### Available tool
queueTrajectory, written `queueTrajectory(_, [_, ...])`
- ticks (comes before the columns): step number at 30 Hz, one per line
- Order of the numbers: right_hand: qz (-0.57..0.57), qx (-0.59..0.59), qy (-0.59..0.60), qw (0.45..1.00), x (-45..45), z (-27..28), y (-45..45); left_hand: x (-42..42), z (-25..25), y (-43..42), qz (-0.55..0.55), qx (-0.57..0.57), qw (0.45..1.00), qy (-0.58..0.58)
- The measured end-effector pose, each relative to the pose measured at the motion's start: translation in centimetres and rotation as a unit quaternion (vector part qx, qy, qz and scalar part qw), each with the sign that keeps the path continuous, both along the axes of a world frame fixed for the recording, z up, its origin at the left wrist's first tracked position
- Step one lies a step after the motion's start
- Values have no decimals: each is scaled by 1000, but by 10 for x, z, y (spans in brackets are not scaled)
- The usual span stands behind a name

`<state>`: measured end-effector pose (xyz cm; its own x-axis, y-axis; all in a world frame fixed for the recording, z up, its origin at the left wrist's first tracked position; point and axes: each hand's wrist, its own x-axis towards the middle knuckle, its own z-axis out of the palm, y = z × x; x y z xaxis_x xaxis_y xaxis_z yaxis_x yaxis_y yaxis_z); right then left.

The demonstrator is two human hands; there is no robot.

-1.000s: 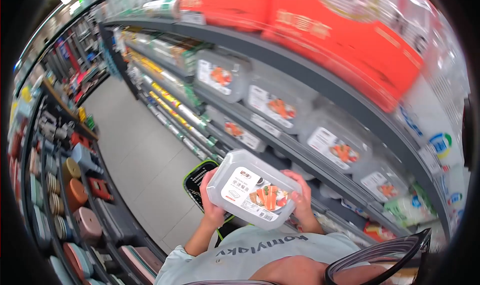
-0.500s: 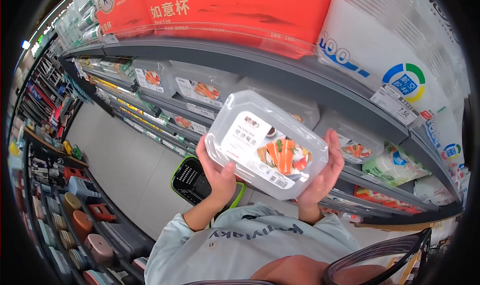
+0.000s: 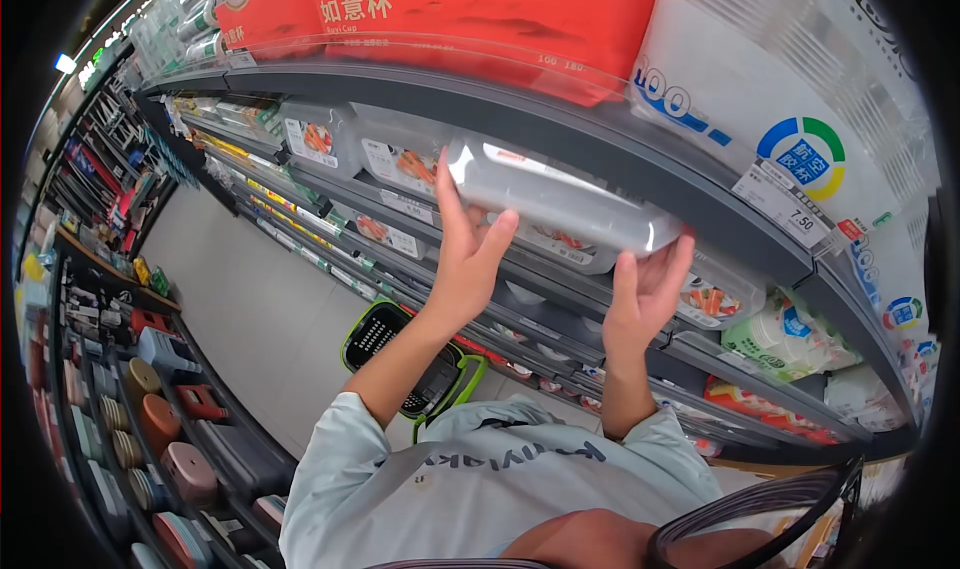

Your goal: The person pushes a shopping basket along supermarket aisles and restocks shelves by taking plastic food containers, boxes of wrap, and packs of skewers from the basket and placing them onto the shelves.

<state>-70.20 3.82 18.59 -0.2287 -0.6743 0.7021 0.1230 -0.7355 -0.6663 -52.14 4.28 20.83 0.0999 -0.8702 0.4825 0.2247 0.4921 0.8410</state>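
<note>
A pack of clear plastic food containers (image 3: 560, 201) is tilted with its long side facing me, at the front of a shelf holding matching packs. My left hand (image 3: 470, 254) grips its left end, thumb on the near side. At its right end, my right hand (image 3: 650, 294) is closed around the corner, with the fingertips partly hidden. Behind and beside the held pack sit similar packs with salmon pictures on their labels, such as the labelled pack (image 3: 400, 162) to the left.
Above runs a dark shelf edge (image 3: 430, 94) with red cup packaging (image 3: 470, 29) and a white cup bag (image 3: 720, 99). A black and green shopping basket (image 3: 430, 381) stands on the floor below. Another shelf with coloured boxes (image 3: 190, 469) lines the left side of the aisle.
Both hands have moved the pack forward and up toward the shelf. It has tipped, so its printed label now shows only as a narrow strip.
</note>
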Motion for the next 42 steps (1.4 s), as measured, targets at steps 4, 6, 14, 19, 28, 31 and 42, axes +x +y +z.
queueTrajectory(4, [-35, 42, 45, 997, -8, 4, -31, 4, 8, -26, 93, -38, 991, -93])
queueTrajectory(6, [-94, 70, 113, 987, -13, 18, -27, 11, 8, -36, 151, -29, 978, -144])
queueTrajectory(14, [-137, 51, 142, 979, -6, 11, -36, 8, 2, -45, 228, -37, 952, -203])
queueTrajectory(19, [-145, -27, 139, 979, -4, -1, -39, 6, -10, -41, 240, -62, 943, -221])
queueTrajectory(28, [-220, -1, 237, 946, -4, 9, -39, 7, -4, -44, 254, -36, 924, -283])
queueTrajectory(31, [-239, 14, 257, 936, 2, 13, -23, 10, 1, -37, 261, -22, 910, -322])
queueTrajectory(42, [96, -347, 82, 929, -4, 58, 36, 50, 38, 87, 330, -467, 805, -156])
